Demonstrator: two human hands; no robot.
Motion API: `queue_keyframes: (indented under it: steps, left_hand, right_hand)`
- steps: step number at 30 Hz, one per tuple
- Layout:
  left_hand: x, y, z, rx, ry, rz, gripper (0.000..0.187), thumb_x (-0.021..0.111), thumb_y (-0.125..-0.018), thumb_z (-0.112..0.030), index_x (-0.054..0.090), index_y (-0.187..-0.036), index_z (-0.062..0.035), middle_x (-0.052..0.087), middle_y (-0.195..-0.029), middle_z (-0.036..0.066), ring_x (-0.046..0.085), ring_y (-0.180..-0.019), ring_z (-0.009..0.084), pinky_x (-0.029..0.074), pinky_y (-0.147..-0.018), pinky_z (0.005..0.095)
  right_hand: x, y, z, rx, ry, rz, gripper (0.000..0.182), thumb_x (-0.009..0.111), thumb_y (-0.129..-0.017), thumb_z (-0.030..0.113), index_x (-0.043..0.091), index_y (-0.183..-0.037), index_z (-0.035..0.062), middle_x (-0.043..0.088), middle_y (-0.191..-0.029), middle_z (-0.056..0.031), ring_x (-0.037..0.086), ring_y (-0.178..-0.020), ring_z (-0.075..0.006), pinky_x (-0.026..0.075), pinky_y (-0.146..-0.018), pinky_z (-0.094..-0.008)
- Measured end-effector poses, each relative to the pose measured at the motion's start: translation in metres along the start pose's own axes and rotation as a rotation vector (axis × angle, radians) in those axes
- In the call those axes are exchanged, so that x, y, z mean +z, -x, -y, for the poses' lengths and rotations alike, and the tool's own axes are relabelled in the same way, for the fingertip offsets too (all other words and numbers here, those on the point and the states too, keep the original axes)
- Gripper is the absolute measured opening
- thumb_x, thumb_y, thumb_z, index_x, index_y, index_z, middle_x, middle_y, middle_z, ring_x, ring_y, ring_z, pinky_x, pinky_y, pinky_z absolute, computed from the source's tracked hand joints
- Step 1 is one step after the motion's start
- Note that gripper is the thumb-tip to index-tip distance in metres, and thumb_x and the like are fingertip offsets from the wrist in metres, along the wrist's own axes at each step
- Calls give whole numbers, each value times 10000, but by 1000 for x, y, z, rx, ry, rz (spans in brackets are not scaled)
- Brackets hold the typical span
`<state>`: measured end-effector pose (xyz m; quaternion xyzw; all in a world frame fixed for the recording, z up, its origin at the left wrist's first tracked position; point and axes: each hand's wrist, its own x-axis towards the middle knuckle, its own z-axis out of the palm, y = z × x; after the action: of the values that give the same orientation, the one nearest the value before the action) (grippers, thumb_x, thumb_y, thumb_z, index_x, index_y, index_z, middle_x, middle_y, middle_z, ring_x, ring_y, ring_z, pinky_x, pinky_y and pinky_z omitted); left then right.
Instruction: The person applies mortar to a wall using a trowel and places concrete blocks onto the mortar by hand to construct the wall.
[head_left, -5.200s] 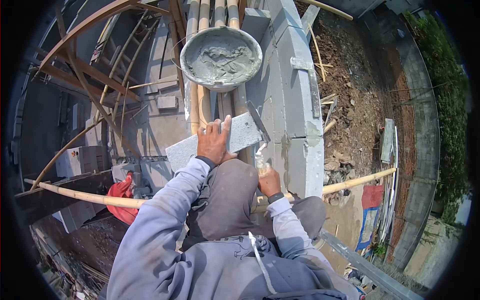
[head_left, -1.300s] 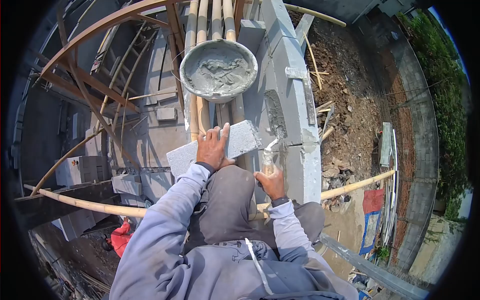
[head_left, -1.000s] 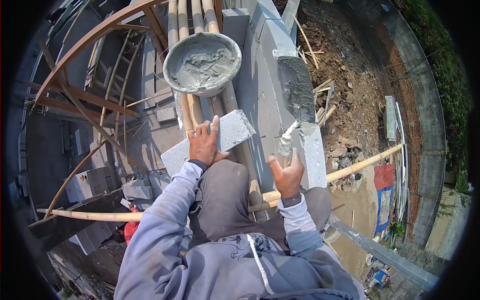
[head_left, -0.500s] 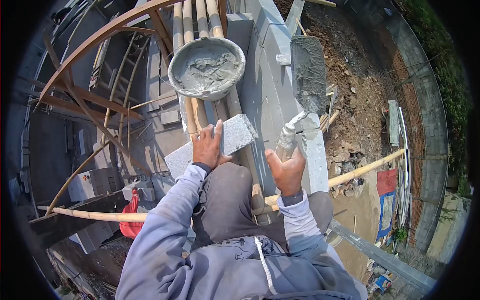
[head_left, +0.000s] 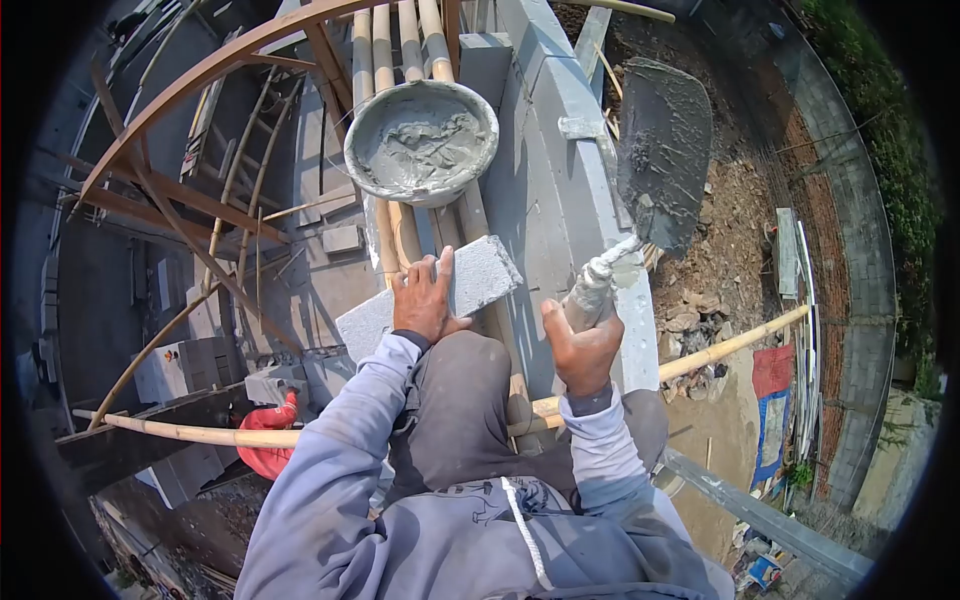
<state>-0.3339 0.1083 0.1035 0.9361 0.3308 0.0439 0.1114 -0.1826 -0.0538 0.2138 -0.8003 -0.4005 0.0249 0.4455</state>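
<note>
My left hand [head_left: 425,300] grips a pale aerated concrete block [head_left: 485,275], which lies slanted across the bamboo poles by my knee. Its fingers stretch over the far edge and the thumb lies along the near one. My right hand [head_left: 583,345] is closed around the mortar-caked handle of a trowel [head_left: 665,155]. The trowel's broad blade, smeared with wet mortar, points away from me and hangs over the outer side of the block wall [head_left: 560,170]. Ahead of my left hand stands a bucket [head_left: 370,185] holding grey mortar [head_left: 425,140].
Bamboo poles [head_left: 410,50] run under the bucket, and another bamboo pole [head_left: 735,345] crosses near my legs. A curved brown frame [head_left: 190,75] rises at the left. Lower left, a person in red [head_left: 265,455] is beside grey blocks. Rubble [head_left: 695,320] lies below the wall's right side.
The trowel blade has swung right and turned, showing more of its face. My left hand stays on the block. Below, the person in red has extended an arm to a grey block.
</note>
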Motion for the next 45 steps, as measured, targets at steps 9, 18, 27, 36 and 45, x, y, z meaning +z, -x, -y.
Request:
queue_keyframes:
  steps: [9, 18, 27, 36, 45]
  left_hand:
    - [-3, -22, 6, -6, 15, -60, 1264, 878, -477, -454, 234, -1510, -110, 443, -1300, 158, 455, -1206, 324, 315, -966, 487]
    - [5, 3, 1, 25, 19, -1, 1225, 869, -508, -460, 258, -1504, -92, 456, -1305, 177, 450, -1217, 322, 327, -948, 503]
    - [5, 2, -2, 9, -1, 13, 1251, 870, -499, -479, 240, -1512, -103, 445, -1320, 172, 443, -1227, 315, 328, -945, 508]
    - [11, 17, -1, 4, -6, 44, 1255, 877, -489, -463, 240, -1513, -114, 449, -1308, 165, 446, -1219, 317, 308, -981, 518]
    - [7, 2, 1, 3, -2, 25, 1242, 868, -498, -477, 249, -1508, -102, 438, -1320, 162, 444, -1215, 318, 315, -952, 513]
  right_hand:
    - [79, 82, -98, 532, 177, 477, 378, 726, -689, 295, 624, -895, -5, 665, -853, -268, 640, -834, -460, 519, -734, -508]
    - [10, 39, -69, 471, -220, 201, 317, 727, -734, 204, 573, -864, -41, 609, -743, -216, 626, -675, -394, 493, -629, -451]
    - [-26, 2, -34, 49, 189, -110, 390, 753, -737, 167, 551, -1018, -13, 626, -846, -203, 639, -734, -411, 496, -633, -451]
    - [43, 59, -65, 282, 315, 341, 481, 702, -755, 154, 470, -1133, -31, 643, -806, -275, 646, -752, -451, 503, -639, -517]
    - [43, 28, -63, 154, 88, -223, 337, 704, -772, 148, 473, -960, -10, 620, -737, -246, 612, -661, -469, 484, -604, -518]
